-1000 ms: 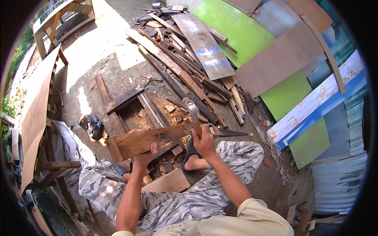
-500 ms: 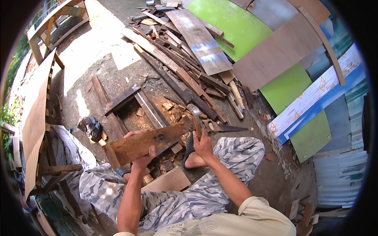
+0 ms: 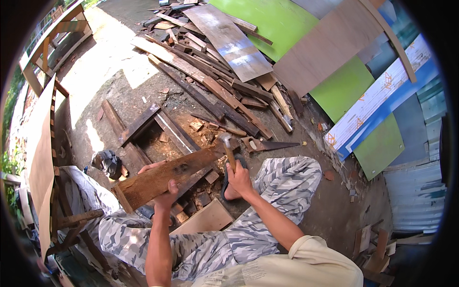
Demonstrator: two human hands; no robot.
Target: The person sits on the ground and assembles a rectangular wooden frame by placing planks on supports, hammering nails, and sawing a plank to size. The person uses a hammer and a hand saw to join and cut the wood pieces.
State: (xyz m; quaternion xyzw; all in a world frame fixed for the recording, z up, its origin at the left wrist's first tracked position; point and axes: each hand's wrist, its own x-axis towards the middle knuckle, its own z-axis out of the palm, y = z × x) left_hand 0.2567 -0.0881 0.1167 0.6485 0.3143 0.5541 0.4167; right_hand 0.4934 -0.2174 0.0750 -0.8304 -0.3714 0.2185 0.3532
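A brown wooden board (image 3: 160, 179) lies tilted across the space between my legs, with a short wood piece (image 3: 123, 198) standing at its left end. My left hand (image 3: 166, 195) is closed round the board, thumb on the near edge and fingers over the far edge. In my right hand (image 3: 239, 181) is a hammer (image 3: 230, 155), gripped by its wooden handle. Its metal head is up near the board's right end; whether it touches the wood I cannot tell. A handsaw (image 3: 267, 145) rests on the ground just beyond the hammer.
Joined dark wooden bars (image 3: 141, 125) lie ahead, near a black plastic bag (image 3: 107, 164). Long timber strips (image 3: 205, 81) are piled farther off. Panels (image 3: 330, 48) lean at the right. A wooden block (image 3: 203, 219) sits before my lap; a wooden structure (image 3: 40, 167) stands left.
The hammer has swung from pointing toward the board to a more upright pose, its head now clearly visible. The board's left end has shifted slightly left and nearer. The whole view has shifted a little.
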